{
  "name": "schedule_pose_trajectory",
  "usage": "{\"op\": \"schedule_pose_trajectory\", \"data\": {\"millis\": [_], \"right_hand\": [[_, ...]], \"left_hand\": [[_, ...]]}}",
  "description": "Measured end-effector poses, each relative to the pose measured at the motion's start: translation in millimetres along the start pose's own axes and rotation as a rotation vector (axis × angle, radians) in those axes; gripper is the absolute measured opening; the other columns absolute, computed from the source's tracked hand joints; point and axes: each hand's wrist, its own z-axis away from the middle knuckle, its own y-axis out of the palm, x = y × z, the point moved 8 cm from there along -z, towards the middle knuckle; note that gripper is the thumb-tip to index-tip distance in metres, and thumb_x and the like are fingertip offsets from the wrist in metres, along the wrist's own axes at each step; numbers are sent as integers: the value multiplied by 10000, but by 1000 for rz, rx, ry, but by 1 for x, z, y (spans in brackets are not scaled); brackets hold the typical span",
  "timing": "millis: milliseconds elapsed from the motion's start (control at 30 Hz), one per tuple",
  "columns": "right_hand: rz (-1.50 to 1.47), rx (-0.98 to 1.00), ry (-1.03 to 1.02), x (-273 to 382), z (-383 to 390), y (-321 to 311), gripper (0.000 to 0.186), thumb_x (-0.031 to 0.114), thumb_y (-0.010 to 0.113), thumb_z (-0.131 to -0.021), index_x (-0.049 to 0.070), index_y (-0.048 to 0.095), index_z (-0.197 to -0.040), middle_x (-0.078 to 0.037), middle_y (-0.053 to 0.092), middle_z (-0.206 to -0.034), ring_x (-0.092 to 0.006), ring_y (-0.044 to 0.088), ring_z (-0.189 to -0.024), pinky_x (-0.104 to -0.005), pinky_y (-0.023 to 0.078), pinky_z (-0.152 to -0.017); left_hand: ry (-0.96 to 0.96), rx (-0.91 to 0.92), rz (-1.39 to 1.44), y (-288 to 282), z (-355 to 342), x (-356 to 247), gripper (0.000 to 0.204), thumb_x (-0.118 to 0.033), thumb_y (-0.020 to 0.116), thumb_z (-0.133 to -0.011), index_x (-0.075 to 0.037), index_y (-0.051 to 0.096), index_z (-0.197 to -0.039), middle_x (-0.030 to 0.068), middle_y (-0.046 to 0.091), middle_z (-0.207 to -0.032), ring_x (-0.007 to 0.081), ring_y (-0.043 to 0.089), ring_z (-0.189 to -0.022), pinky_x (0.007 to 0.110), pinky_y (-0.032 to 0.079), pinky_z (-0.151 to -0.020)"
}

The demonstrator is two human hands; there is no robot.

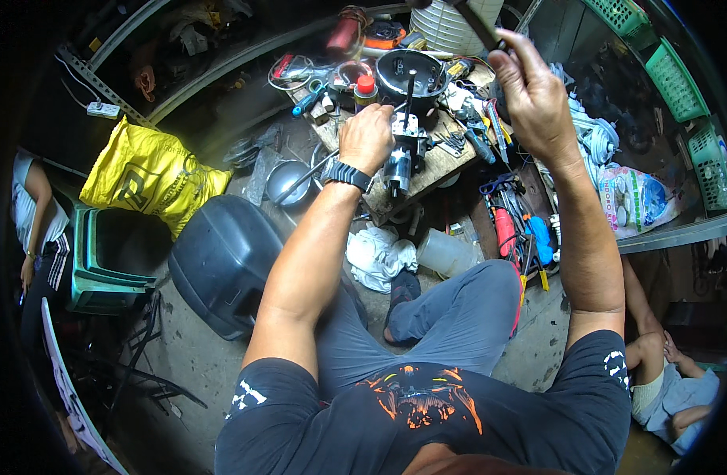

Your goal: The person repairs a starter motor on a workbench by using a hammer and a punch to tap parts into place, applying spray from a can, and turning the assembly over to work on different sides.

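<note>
My left hand (367,136), a watch on its wrist, is closed round a long thin metal rod (306,180). One end of the rod comes out past the fingertips against a silver electric motor (398,168). The motor has a pale plate on top, and a dark shaft (411,91) stands up from it. It sits at the near edge of a wooden worktable (451,162). Up at the right, my right hand (530,91) grips the handle of a hammer (476,24), raised above the table; its dark head is partly cut off by the frame's top.
A red-capped bottle (366,89) and a black round pan (412,75) stand behind the motor among scattered tools. Left lie a metal bowl (291,182), black case (225,265) and yellow sack (146,174). White cloth (379,257) lies below the table. Other people sit at both sides.
</note>
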Motion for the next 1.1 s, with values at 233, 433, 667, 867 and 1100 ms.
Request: {"op": "schedule_pose_trajectory", "data": {"millis": [233,433,667,867,1100], "right_hand": [[46,225,109,-44,19,40,334,295,598,-1038,59,642,-1270,-236,726,-984,-409,723,-940,-464,549,-804],[-40,74,47,-22,2,12,329,280,593,-1049,56,632,-1287,-217,737,-1001,-370,740,-924,-431,559,-790],[132,373,100,-41,2,41,352,311,577,-1051,49,628,-1280,-231,719,-1056,-410,690,-1049,-473,533,-879],[-25,161,41,-11,-11,0,327,290,585,-1056,50,634,-1273,-186,737,-992,-327,736,-922,-399,558,-810],[98,155,-183,-26,12,38,262,268,583,-1052,50,607,-1195,-276,703,-984,-455,701,-952,-495,542,-786]], "left_hand": [[16,-36,3,0,1,3,251,-186,586,-943,-72,723,-1120,144,724,-1039,354,700,-973,480,566,-836],[8,-17,-20,-2,1,4,256,-181,579,-944,-70,721,-1125,148,724,-1047,358,698,-975,484,567,-838],[15,-30,35,3,1,6,233,-182,578,-942,-62,714,-1088,154,725,-1054,370,693,-979,494,556,-826],[-14,12,24,1,1,4,242,-178,576,-950,-56,718,-1105,178,725,-1051,374,691,-1009,493,555,-855],[14,-23,59,5,-2,2,233,-199,595,-946,-53,719,-1078,182,725,-1027,378,695,-1000,500,553,-852]]}}
